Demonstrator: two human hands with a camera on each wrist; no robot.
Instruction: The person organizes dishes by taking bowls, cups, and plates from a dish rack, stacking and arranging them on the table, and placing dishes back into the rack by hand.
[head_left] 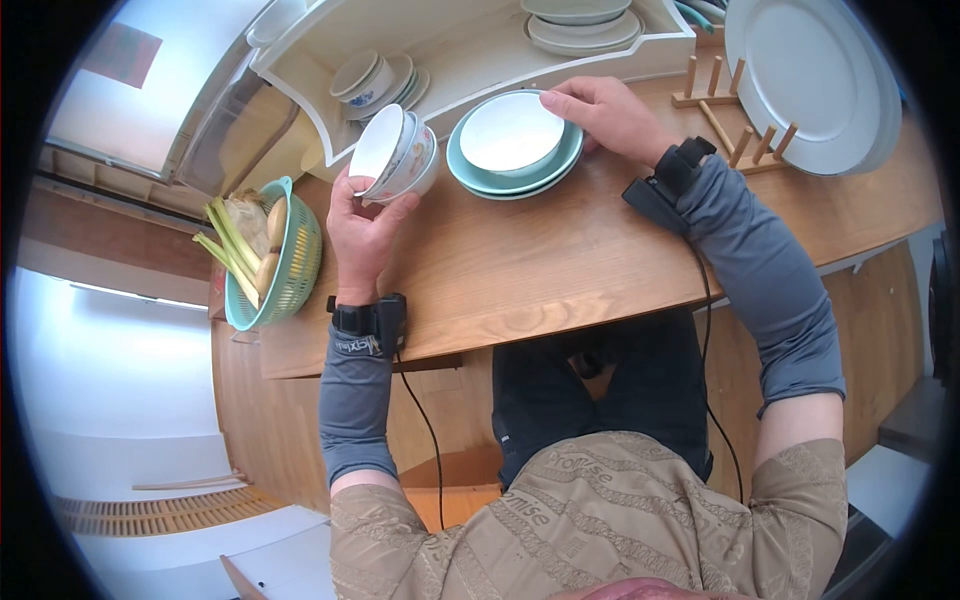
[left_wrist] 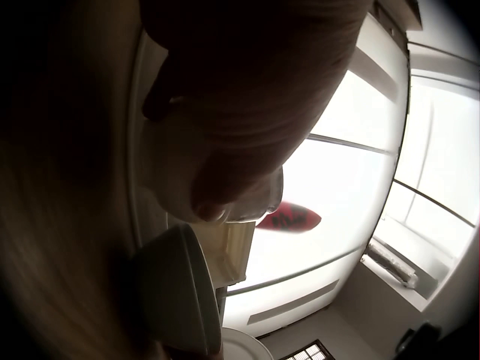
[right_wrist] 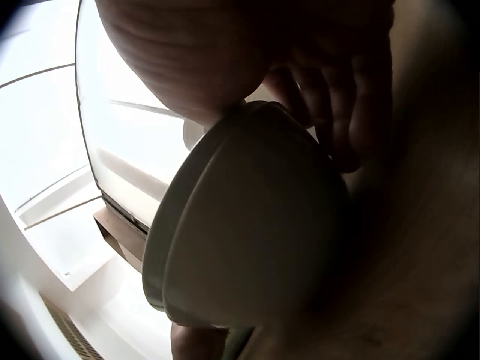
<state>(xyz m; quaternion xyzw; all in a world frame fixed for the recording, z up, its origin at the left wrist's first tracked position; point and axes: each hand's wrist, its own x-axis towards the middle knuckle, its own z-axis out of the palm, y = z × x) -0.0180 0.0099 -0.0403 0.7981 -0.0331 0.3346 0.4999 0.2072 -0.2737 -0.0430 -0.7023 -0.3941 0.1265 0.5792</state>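
My left hand (head_left: 368, 235) grips a nested stack of small patterned bowls (head_left: 418, 165), tipped on its side with the white inside facing left. The thumb lies along the lower side of that stack. Just to the right is a stack of light green bowls (head_left: 470, 180) with a white-lined bowl (head_left: 512, 132) on top. My right hand (head_left: 612, 115) holds this stack at its right rim, thumb over the edge and fingers down the outside. In the right wrist view the bowls' dark outer wall (right_wrist: 247, 217) fills the middle, with fingers (right_wrist: 341, 112) behind it.
Behind the bowls stands a white shelf (head_left: 460, 85) with small cups (head_left: 362, 78) and stacked plates (head_left: 585, 35). At right, a wooden rack (head_left: 715, 110) stands by large white plates (head_left: 810, 90). A green basket (head_left: 300, 250) of vegetables sits at the table's left edge.
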